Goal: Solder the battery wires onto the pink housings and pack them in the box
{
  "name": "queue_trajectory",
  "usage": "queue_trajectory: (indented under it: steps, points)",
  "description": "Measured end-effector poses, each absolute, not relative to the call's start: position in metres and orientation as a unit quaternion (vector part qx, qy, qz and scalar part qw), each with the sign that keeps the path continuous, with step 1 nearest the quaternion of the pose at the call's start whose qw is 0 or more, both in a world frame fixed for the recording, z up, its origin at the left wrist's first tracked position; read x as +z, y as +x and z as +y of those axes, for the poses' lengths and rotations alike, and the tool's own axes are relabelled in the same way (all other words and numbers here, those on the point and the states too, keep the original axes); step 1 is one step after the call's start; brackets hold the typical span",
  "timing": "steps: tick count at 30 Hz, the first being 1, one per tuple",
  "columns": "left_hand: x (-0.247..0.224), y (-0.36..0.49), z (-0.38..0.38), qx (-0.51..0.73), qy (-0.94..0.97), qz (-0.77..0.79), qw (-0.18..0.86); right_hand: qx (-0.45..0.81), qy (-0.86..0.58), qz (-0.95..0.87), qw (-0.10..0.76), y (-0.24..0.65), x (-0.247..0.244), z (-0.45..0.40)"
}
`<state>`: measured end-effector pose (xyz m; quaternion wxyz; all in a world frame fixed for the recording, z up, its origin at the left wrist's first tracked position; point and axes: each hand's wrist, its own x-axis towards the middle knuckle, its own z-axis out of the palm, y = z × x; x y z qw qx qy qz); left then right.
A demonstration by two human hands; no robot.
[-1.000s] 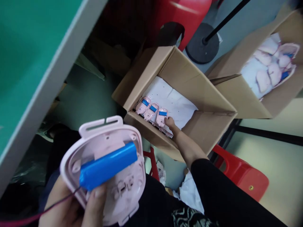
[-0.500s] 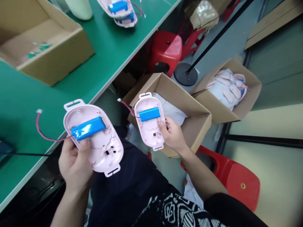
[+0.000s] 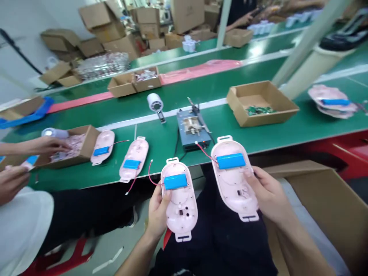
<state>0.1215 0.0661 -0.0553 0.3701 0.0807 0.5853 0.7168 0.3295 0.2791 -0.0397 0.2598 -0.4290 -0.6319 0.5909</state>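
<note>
My left hand (image 3: pixel 158 211) grips a pale pink plastic shell (image 3: pixel 179 209) by its left edge, thumb on the inner face. A blue battery pack (image 3: pixel 175 181) sits in that shell, its red lead and white plug curling out to the left. In my right hand (image 3: pixel 267 191) is a second pink shell (image 3: pixel 230 184), pinched at its right edge. It too carries a blue battery pack (image 3: pixel 230 161) with a lead ending in a white plug. Both shells face up above my lap, side by side and apart.
Two more shells (image 3: pixel 135 157) lie on the green bench (image 3: pixel 161 143) to the left, near a co-worker's hands (image 3: pixel 54 145). A soldering station (image 3: pixel 192 128) and a box of green circuit boards (image 3: pixel 263 103) stand ahead. Stacked shells (image 3: pixel 330 100) lie right; an open carton (image 3: pixel 324 199) is beside me.
My view has swung left and up from the floor cartons to the bench. Both hands still hold their shells, now closer together over my lap.
</note>
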Motion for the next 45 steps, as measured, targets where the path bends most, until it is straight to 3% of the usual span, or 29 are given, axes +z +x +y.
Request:
queue_trajectory:
  steps: [6, 10, 15, 21, 25, 28, 39, 45]
  points:
    - [-0.064, 0.083, -0.006, 0.763, -0.058, 0.584, 0.270, 0.531, -0.303, -0.777, 0.152, 0.168, -0.022, 0.267]
    - [-0.067, 0.067, -0.031, 0.754, -0.090, 0.604, 0.243, 0.419, -0.329, -0.841, 0.092, 0.097, -0.034, 0.242]
    - [-0.054, 0.059, -0.036, 0.766, -0.070, 0.598, 0.228, 0.377, -0.350, -0.855, 0.067, 0.055, -0.046, 0.226]
    - [-0.040, 0.060, -0.016, 0.777, -0.004, 0.577, 0.251, 0.238, -0.337, -0.903, 0.121, 0.087, -0.024, 0.209]
    - [-0.039, 0.064, -0.005, 0.780, 0.039, 0.571, 0.252, 0.295, -0.174, -0.915, 0.212, 0.154, 0.003, 0.180]
    - [-0.042, 0.067, -0.001, 0.757, 0.077, 0.599, 0.251, 0.346, -0.051, -0.920, 0.177, 0.184, 0.013, 0.163]
    - [-0.037, 0.076, 0.012, 0.541, 0.305, 0.769, 0.149, 0.161, 0.005, -0.982, 0.100, 0.183, -0.002, 0.147]
    - [-0.046, 0.086, 0.019, 0.568, 0.265, 0.762, 0.162, 0.254, -0.028, -0.948, 0.191, 0.195, -0.006, 0.157]
